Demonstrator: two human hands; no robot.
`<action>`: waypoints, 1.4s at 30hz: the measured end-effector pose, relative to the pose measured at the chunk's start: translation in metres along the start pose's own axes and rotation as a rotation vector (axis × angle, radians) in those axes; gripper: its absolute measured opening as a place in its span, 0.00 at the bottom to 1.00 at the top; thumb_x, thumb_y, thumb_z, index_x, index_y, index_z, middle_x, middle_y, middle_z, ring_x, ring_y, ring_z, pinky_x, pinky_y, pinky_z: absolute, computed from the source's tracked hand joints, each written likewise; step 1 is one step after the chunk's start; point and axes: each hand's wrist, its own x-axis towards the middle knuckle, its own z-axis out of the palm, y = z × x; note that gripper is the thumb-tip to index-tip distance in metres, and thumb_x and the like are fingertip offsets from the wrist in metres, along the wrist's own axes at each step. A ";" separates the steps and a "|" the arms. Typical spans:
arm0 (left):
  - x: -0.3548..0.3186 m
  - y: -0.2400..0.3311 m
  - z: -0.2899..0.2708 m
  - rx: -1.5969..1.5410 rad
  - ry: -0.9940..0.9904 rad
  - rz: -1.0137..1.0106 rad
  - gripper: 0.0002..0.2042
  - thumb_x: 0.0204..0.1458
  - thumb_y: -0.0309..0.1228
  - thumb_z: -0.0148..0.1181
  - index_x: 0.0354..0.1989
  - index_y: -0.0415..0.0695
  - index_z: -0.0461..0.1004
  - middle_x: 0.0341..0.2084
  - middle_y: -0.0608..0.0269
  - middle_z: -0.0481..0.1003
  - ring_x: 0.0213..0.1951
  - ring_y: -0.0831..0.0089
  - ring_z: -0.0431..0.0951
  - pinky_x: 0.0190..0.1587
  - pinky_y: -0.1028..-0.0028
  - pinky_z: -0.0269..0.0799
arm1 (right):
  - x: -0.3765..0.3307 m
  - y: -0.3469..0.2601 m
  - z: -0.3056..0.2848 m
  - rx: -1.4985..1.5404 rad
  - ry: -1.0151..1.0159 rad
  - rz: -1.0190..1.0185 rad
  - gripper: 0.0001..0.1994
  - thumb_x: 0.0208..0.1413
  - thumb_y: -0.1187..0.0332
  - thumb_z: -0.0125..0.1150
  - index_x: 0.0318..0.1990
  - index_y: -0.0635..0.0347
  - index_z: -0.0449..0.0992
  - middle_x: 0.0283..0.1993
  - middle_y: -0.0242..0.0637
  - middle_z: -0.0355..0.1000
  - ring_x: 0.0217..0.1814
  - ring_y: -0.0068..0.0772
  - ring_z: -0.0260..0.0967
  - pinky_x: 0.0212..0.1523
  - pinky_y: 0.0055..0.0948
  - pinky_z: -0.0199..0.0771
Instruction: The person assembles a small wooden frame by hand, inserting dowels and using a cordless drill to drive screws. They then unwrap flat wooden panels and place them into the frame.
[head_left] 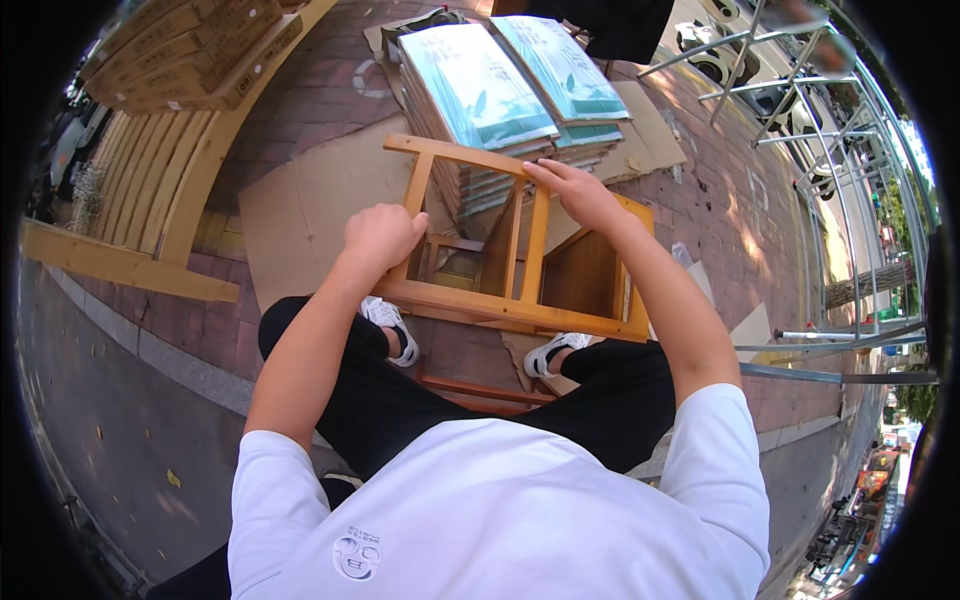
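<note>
In front of my knees is an orange-brown wooden furniture frame [480,303], tilted, with rails, crossbars and a darker brown panel [583,275] at its right end. My left hand [383,237] is closed around the bar at the frame's left end. At the far rail, my right hand [577,190] lies with its fingers along the wood near a crossbar joint; its thumb side is partly hidden. Through the frame's openings the brick pavement and some cardboard show.
Beyond the frame stand two stacks of flat packages with white and teal covers [475,85], on flattened cardboard [300,205]. Brown cartons [185,50] are piled on a slatted wooden bench [150,185] at left. Metal racks [800,110] stand at right. My white shoes [545,352] are under the frame.
</note>
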 end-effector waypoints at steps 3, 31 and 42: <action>0.000 -0.001 -0.003 0.026 -0.031 -0.005 0.30 0.66 0.53 0.46 0.34 0.38 0.85 0.36 0.44 0.84 0.41 0.47 0.84 0.46 0.53 0.79 | 0.003 -0.003 -0.006 0.020 -0.092 0.074 0.41 0.55 0.86 0.49 0.76 0.37 0.61 0.74 0.46 0.62 0.75 0.51 0.61 0.70 0.45 0.65; 0.000 0.005 0.007 0.027 -0.010 -0.046 0.29 0.66 0.54 0.45 0.35 0.40 0.85 0.36 0.46 0.84 0.41 0.48 0.84 0.46 0.53 0.79 | 0.051 -0.003 0.011 -0.025 -0.229 0.510 0.30 0.74 0.53 0.31 0.39 0.66 0.79 0.45 0.53 0.80 0.51 0.61 0.76 0.55 0.55 0.75; -0.003 0.004 0.012 0.059 -0.002 -0.056 0.29 0.65 0.54 0.45 0.35 0.41 0.86 0.36 0.48 0.84 0.41 0.51 0.85 0.44 0.55 0.80 | 0.050 -0.022 -0.021 -0.077 -0.047 0.211 0.11 0.67 0.63 0.55 0.41 0.61 0.77 0.42 0.49 0.78 0.47 0.56 0.78 0.49 0.48 0.78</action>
